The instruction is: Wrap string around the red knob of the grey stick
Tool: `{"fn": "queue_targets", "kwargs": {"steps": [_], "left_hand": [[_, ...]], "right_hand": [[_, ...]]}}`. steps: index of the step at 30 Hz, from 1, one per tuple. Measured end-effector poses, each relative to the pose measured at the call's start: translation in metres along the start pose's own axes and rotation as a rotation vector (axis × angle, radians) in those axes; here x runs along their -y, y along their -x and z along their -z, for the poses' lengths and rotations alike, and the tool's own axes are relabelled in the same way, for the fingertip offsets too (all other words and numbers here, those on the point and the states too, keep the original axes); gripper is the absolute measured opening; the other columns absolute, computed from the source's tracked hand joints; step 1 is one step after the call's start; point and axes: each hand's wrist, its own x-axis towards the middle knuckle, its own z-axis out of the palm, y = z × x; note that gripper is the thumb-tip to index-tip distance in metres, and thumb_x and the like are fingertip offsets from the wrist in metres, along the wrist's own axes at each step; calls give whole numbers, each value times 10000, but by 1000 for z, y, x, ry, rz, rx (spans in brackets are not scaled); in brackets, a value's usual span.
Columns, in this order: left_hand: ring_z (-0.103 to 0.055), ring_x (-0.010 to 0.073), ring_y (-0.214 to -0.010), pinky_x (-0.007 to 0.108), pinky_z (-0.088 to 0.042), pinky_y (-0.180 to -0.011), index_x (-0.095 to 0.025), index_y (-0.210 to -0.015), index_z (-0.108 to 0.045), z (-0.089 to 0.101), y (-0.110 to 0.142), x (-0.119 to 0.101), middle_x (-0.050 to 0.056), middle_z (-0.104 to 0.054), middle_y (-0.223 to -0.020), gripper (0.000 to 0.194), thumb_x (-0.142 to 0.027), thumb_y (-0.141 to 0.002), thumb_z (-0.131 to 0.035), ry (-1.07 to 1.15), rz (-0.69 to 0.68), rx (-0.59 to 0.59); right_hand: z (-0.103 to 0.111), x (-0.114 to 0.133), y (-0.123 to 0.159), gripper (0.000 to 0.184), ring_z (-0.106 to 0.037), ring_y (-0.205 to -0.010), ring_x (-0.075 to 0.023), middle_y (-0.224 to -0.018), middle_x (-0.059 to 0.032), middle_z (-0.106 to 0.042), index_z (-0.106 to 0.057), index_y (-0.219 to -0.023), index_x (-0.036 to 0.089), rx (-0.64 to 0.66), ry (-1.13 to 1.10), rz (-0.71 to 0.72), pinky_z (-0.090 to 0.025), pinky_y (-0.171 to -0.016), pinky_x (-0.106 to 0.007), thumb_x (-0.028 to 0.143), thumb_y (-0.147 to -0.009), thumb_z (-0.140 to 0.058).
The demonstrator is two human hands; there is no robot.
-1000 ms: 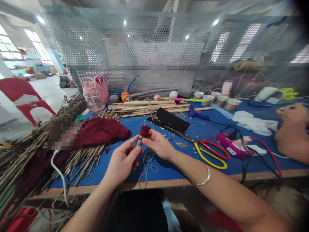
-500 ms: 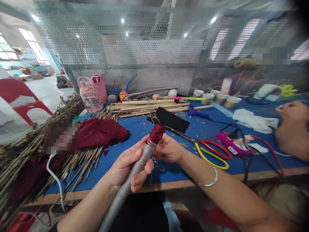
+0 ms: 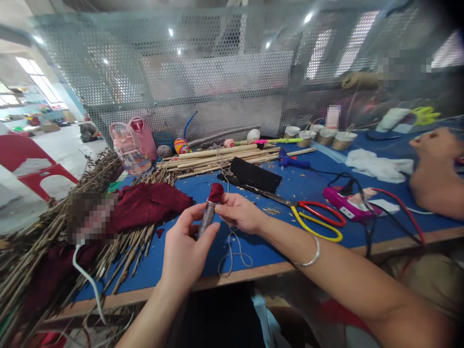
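My left hand [image 3: 185,247] is wrapped round a grey cloth-covered stick [image 3: 206,220] and holds it nearly upright over the blue table [image 3: 311,193]. A dark red cloth cap [image 3: 216,192] covers the stick's top end. My right hand [image 3: 237,211] pinches just below that cap, fingers closed on the wrapping and on a thin grey string [image 3: 232,251] that hangs down in loops to the table's front edge.
Red-and-yellow scissors [image 3: 315,220], a black cloth strip [image 3: 255,175], a pink glue gun [image 3: 346,205] with cables and a blue one [image 3: 292,162] lie to the right. Dark red cloth [image 3: 148,203] and dry sticks [image 3: 54,227] pile on the left. Another person's arm [image 3: 435,174] rests at far right.
The stick, lifted close to the camera half a second ago, has dropped back toward the table. String loops hang lower again. Both hands keep their hold.
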Motion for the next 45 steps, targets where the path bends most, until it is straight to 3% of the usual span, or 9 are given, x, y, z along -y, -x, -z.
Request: {"fn": "queue_targets", "kwargs": {"steps": [2, 7, 10, 14, 20, 24, 28, 33, 45], "left_hand": [[-623, 110, -614, 215, -491, -563, -188, -1091, -579, 1, 0, 2, 23, -684, -859, 414, -333, -728, -716, 22, 32, 16], [-628, 111, -524, 205, -500, -498, -172, -1001, -479, 3, -7, 7, 21, -701, -767, 398, -326, -727, -724, 357, 223, 160], [-637, 115, -512, 182, -497, -453, -167, -1089, -459, 5, -8, 9, 44, -714, -801, 474, -319, -727, -724, 568, 307, 280], [-615, 102, -467, 145, -455, -382, -148, -1223, -440, 5, -7, 12, 43, -703, -769, 588, -325, -732, -710, 756, 357, 394], [-526, 80, -405, 148, -395, -328, -174, -1248, -395, 7, -7, 16, 25, -675, -737, 564, -279, -768, -672, 666, 248, 278], [-514, 75, -407, 165, -404, -337, -149, -1128, -481, 8, -9, 20, 31, -669, -745, 415, -266, -773, -663, 605, 222, 229], [-526, 85, -420, 175, -413, -338, -154, -1119, -487, 10, -11, 24, 32, -672, -744, 411, -265, -767, -669, 590, 216, 222], [-531, 90, -430, 180, -419, -339, -163, -1121, -490, 10, -11, 24, 34, -674, -752, 408, -268, -769, -668, 587, 218, 218], [-531, 92, -407, 177, -412, -330, -162, -1109, -457, 11, -11, 22, 30, -674, -735, 421, -271, -763, -671, 587, 211, 219]], "right_hand": [[0, 0, -1, 405, -197, -348, -24, -428, 118, -354, -566, -875, 137, 0, 10, -2, -118, -341, -187, 483, -719, -710], [3, 1, -1, 449, -284, -380, -14, -586, 62, -533, -577, -1005, 118, 59, -48, -11, -139, -355, -183, 435, -722, -723], [2, 2, 1, 453, -341, -415, -17, -642, 49, -565, -582, -1043, 127, 117, -110, 2, -189, -372, -171, 389, -711, -744], [0, 3, 3, 327, -476, -540, -41, -710, 23, -593, -618, -901, 122, 136, -125, 67, -338, -468, -166, 346, -706, -754], [0, 4, 0, 300, -574, -718, -91, -799, -4, -640, -624, -872, 126, 22, 44, 79, -448, -698, -223, 333, -696, -752], [0, 5, -1, 271, -538, -644, -90, -731, 4, -622, -624, -841, 119, -52, 194, 45, -422, -639, -229, 342, -715, -715], [2, 9, 2, 229, -465, -580, -74, -630, 18, -563, -614, -702, 109, -78, 362, 65, -367, -586, -222, 327, -758, -661], [3, 13, 5, 191, -464, -576, -72, -604, 30, -543, -643, -751, 116, 29, 250, 126, -369, -583, -220, 302, -790, -623], [2, 7, 3, 225, -456, -565, -70, -584, 29, -533, -637, -723, 110, -7, 277, 50, -343, -532, -209, 331, -759, -665]]}}
